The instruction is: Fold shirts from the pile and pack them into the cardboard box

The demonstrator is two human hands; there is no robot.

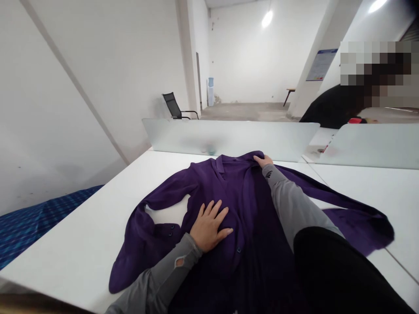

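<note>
Left grip (209,224) palm down, flat, fingers spread; left forearm (170,268) comes in from lower left, grey-sleeved. Right arm (291,205) stretched straight forward, grey-sleeved, right grip (263,161) far out, finger curl unclear.

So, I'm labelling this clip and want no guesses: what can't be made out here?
Head view only:
- Purple shirt: its lower hem is cut off by the bottom edge and covered by the right arm.
- Right hand: at the collar, too small to tell whether it grips.
- Something bluish behind the frosted divider: blurred by it.
- Left hand: lies flat, hiding the fabric beneath.
</note>
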